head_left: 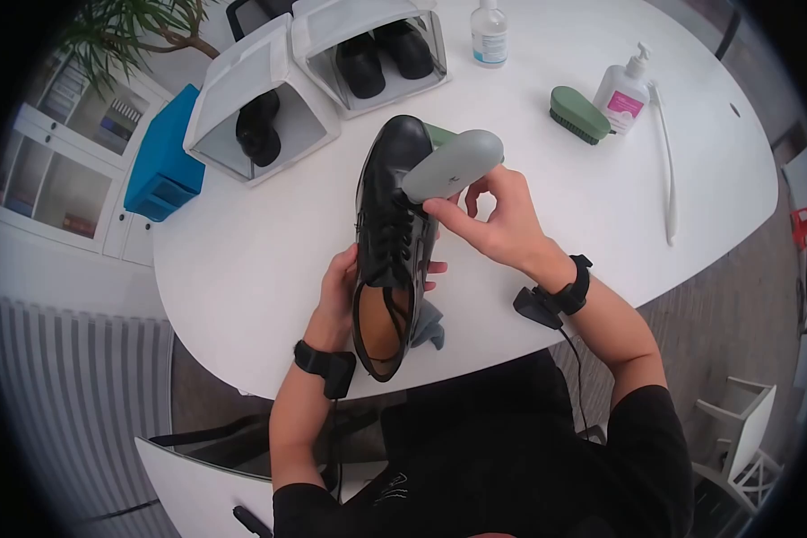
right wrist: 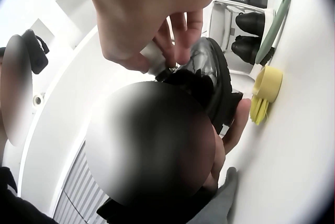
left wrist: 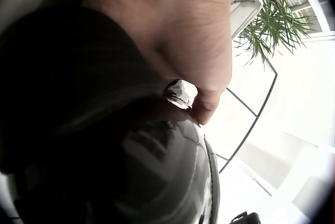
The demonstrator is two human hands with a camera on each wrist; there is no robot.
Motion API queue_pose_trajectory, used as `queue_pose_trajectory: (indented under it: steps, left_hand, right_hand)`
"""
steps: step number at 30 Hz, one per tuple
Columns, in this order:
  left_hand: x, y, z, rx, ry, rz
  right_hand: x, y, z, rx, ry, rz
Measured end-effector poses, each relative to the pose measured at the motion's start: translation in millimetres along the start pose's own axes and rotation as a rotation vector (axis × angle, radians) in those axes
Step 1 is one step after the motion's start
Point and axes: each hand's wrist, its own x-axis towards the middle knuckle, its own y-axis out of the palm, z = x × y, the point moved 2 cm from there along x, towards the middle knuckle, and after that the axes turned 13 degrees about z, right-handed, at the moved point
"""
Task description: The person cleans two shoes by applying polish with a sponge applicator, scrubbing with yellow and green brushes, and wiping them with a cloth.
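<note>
A glossy black lace-up shoe [head_left: 387, 238] points its toe away from me, tan insole showing at the near end. My left hand [head_left: 336, 280] grips it around the middle, thumb side on the left and fingertips showing past the right edge. In the left wrist view, the shoe's shiny upper [left wrist: 162, 156] fills the lower part. My right hand [head_left: 504, 215] pinches a grey oval-backed brush [head_left: 457, 166] against the shoe, just above the laces. Dark bristles [right wrist: 165, 74] meet the upper in the right wrist view. Below the shoe lies a grey cloth [head_left: 429, 325].
Two shoe boxes [head_left: 309, 134] with black shoes stand at the back left, beside a blue box [head_left: 164, 152]. On the right are a green brush [head_left: 579, 114], a pump bottle [head_left: 622, 94] and a long white stick [head_left: 666, 170]. A yellow brush [right wrist: 268, 84] sits behind the shoe.
</note>
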Motion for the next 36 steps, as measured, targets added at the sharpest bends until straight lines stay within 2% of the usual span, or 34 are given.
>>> queue_pose_trajectory:
  steps: [2, 5, 7, 11, 14, 15, 17, 18, 20, 21, 23, 25, 27, 29, 36]
  left_hand:
    - [0.8, 0.3, 0.0, -0.014, -0.010, 0.021]
    - [-1.6, 2.3, -0.8, -0.036, -0.030, 0.044]
    - [-4.9, -1.2, 1.8, -0.020, -0.050, 0.063]
    - [-7.5, -7.5, 4.9, 0.019, -0.103, 0.116]
    - [-8.7, -10.1, 6.8, 0.015, -0.098, 0.125]
    - [-8.9, -8.9, 7.0, 0.017, -0.099, 0.127]
    - [-8.3, -5.3, 6.3, -0.050, -0.060, 0.159]
    - [-8.2, -4.9, 5.0, -0.046, -0.062, 0.163]
    - [-8.5, -4.1, 4.4, -0.054, -0.061, 0.136]
    - [-8.6, -0.3, 2.8, -0.055, -0.051, 0.127]
    - [-9.3, 5.2, -1.5, -0.032, -0.066, 0.006]
    - [-8.0, 5.0, -2.3, -0.021, -0.047, 0.012]
    - [-6.8, 5.1, -1.5, -0.013, -0.031, 0.021]
    - [-7.5, 5.8, 0.6, -0.135, 0.009, 0.022]
    - [-7.9, -1.0, 2.1, -0.073, 0.005, 0.018]
  right_hand:
    - [0.9, -0.8, -0.1, -0.007, 0.003, -0.012]
    - [2.0, -3.7, -1.9, -0.171, -0.071, -0.061]
    - [5.1, -8.7, 0.8, -0.251, -0.145, -0.168]
    - [8.1, -20.6, -3.1, -0.355, -0.131, -0.258]
    - [9.1, -33.0, -18.7, -0.413, 0.045, -0.346]
    - [10.5, -36.2, -25.0, -0.414, 0.043, -0.349]
    - [12.5, -41.8, -36.5, -0.270, 0.162, -0.330]
    - [12.9, -42.1, -29.8, -0.272, 0.159, -0.335]
    - [12.0, -39.9, -13.4, -0.048, 0.164, -0.315]
    - [11.2, -36.8, -9.4, -0.044, 0.161, -0.303]
    - [8.2, -26.2, 1.9, -0.027, -0.046, -0.204]
    - [3.2, -16.0, 10.7, -0.006, -0.028, -0.147]
    - [-0.7, -5.8, 9.2, -0.054, -0.036, -0.006]
    - [-2.1, -0.8, 11.0, -0.019, -0.039, -0.007]
    - [-3.2, 1.3, 7.2, -0.147, -0.072, 0.002]
